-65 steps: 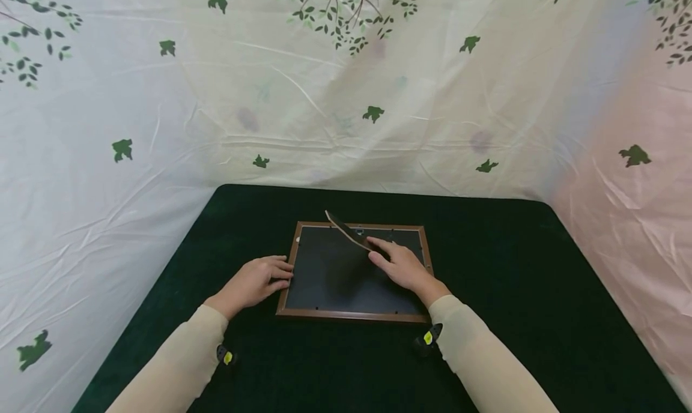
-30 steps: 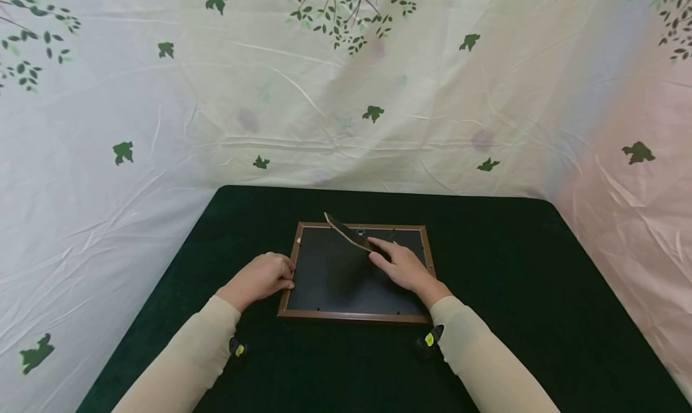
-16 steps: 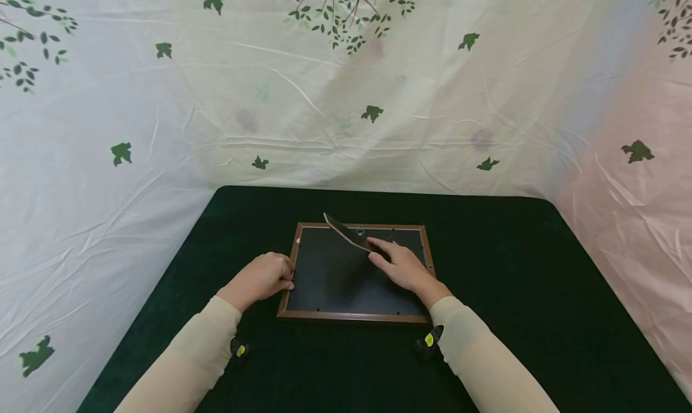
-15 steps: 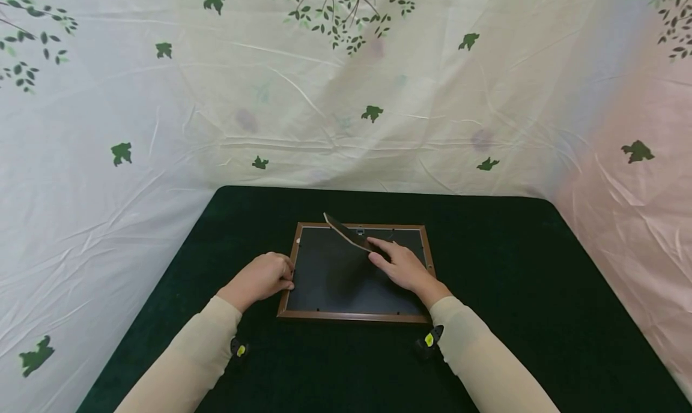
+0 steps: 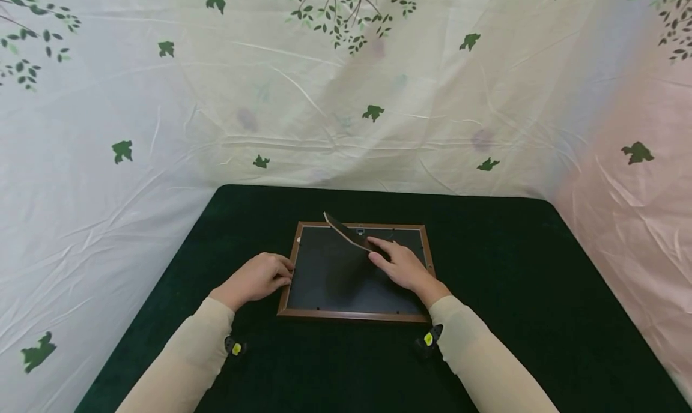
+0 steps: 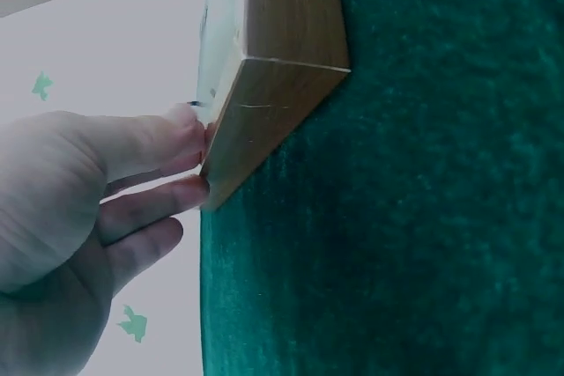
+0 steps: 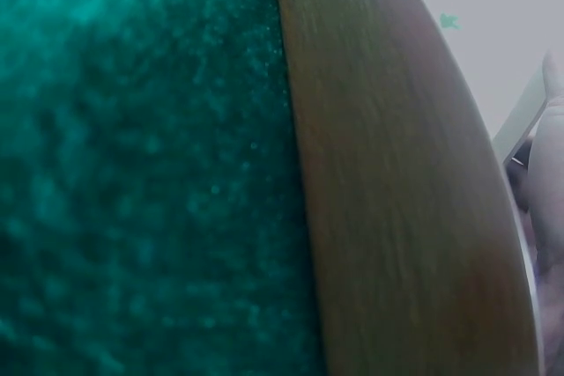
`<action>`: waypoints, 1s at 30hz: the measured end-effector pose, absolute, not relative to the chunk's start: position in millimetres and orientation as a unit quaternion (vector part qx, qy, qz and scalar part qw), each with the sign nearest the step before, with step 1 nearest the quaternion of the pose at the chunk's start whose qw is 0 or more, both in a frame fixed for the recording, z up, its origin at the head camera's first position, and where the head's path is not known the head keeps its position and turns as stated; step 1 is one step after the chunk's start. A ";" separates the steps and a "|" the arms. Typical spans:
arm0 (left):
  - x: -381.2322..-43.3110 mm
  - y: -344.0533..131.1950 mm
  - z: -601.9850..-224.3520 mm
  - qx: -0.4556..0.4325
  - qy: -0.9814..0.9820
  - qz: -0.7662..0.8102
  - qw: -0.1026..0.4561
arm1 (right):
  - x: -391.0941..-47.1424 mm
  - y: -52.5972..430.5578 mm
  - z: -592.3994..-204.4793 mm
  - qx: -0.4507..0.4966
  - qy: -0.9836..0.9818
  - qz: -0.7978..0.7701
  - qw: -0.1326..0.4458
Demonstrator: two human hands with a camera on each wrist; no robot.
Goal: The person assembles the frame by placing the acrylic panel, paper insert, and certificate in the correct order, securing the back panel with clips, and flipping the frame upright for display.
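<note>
A wooden picture frame (image 5: pixel 351 314) lies face down, its dark backing board (image 5: pixel 319 281) facing up and small dark tabs round the inner edge. An easel stand (image 5: pixel 346 232) rises slanted from the back. My right hand (image 5: pixel 405 269) holds this stand between thumb and fingers, the wrist over the frame's right side. At the left edge, my left hand (image 5: pixel 256 278) pinches at the rim beside a tab. In the left wrist view, the thumb and fingertips (image 6: pixel 189 191) meet the frame's wooden side. The right wrist view shows mostly the frame's near side (image 7: pixel 397 173).
The frame rests on a table covered in dark green cloth (image 5: pixel 486 251). Pale curtains (image 5: pixel 324 89) printed with green leaves enclose the back and both sides. A hanger (image 5: pixel 360 231) sits at the far middle of the frame's back.
My left hand first drew up and curled its fingers more at the left edge, then eased back slightly to the left with fingers straighter. The right hand, stand and frame stay nearly still.
</note>
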State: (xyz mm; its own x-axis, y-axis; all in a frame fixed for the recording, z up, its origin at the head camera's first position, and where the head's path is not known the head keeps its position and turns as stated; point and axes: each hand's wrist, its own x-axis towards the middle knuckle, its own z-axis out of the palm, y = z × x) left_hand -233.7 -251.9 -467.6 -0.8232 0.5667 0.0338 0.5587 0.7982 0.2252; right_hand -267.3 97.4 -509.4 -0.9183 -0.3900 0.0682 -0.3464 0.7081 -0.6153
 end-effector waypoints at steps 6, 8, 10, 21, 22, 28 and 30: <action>-232.1 -257.0 -467.6 0.263 0.952 0.157 -0.003 | -267.1 96.5 -511.5 -0.201 0.924 -0.324 0.032; -231.6 -259.0 -464.7 0.249 0.952 0.178 -0.012 | -267.2 96.2 -512.5 -0.205 0.926 -0.317 0.030; -231.0 -261.2 -461.4 0.241 0.950 0.196 -0.018 | -267.4 96.0 -513.7 -0.214 0.926 -0.309 0.025; -214.2 -240.7 -449.4 0.238 0.925 0.294 0.016 | -269.2 95.2 -512.6 -0.253 0.934 -0.252 0.006; -213.5 -238.2 -450.4 0.241 0.925 0.294 0.017 | -269.4 95.2 -512.6 -0.257 0.935 -0.245 0.004; -210.5 -233.7 -455.0 0.231 0.927 0.294 0.033 | -269.8 93.9 -514.4 -0.270 0.937 -0.221 -0.001; -209.0 -234.7 -456.2 0.226 0.928 0.292 0.043 | -269.6 94.3 -515.0 -0.273 0.936 -0.222 -0.004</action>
